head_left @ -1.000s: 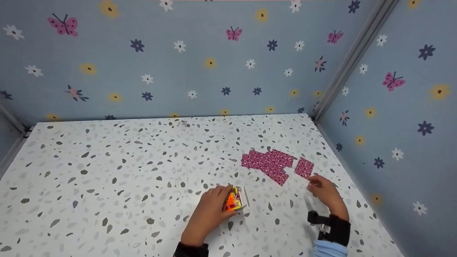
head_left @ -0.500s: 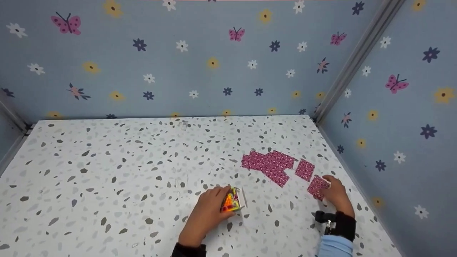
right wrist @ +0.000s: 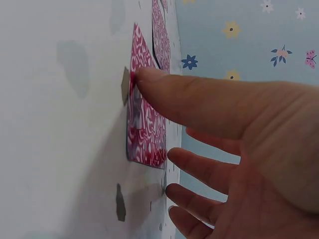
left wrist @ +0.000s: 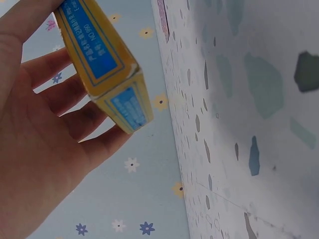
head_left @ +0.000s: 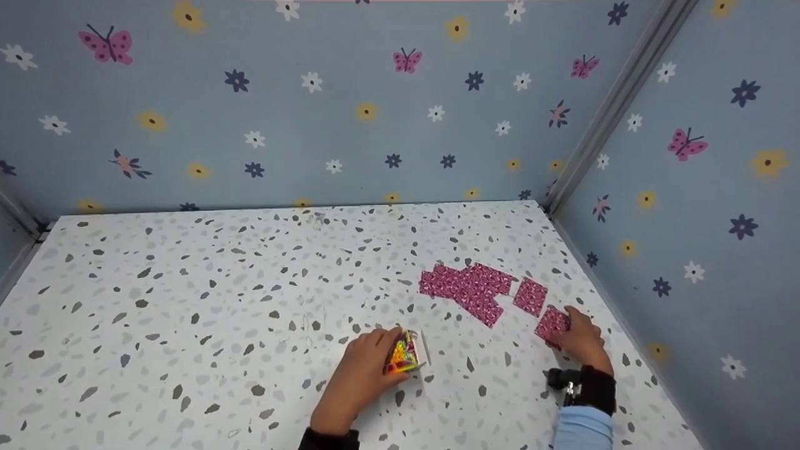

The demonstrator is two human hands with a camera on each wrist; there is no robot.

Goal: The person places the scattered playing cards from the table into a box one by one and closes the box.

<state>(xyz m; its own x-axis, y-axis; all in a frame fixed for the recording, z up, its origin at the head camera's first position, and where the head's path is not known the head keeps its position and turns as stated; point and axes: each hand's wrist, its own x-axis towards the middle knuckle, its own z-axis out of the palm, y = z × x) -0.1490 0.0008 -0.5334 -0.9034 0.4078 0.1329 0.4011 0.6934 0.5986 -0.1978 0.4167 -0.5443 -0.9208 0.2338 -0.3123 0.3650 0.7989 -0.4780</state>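
Observation:
My left hand (head_left: 359, 375) grips a small cardboard box (head_left: 403, 353), fingers on its far side and thumb on the near side. A pale flap stands open at the box's right end. In the left wrist view the box (left wrist: 102, 55) shows yellow sides with blue printed panels. At the right, my right hand (head_left: 582, 340) holds a pink-and-white patterned card (head_left: 551, 324) close to the table by its edges. The thumb (right wrist: 154, 82) lies against one edge of this card (right wrist: 149, 117), with the other fingertips near the opposite side.
Several overlapping patterned cards (head_left: 469, 286) lie right of the table's middle, and a single card (head_left: 530, 297) lies between them and my right hand. Behind the speckled table (head_left: 206, 300) stands a blue flowered wall (head_left: 281, 112); another panel (head_left: 706, 206) borders its right side.
My right hand has shifted slightly right and down, and the card at its fingers has come into full view beside the single card. My left hand keeps hold of the box in nearly the same place.

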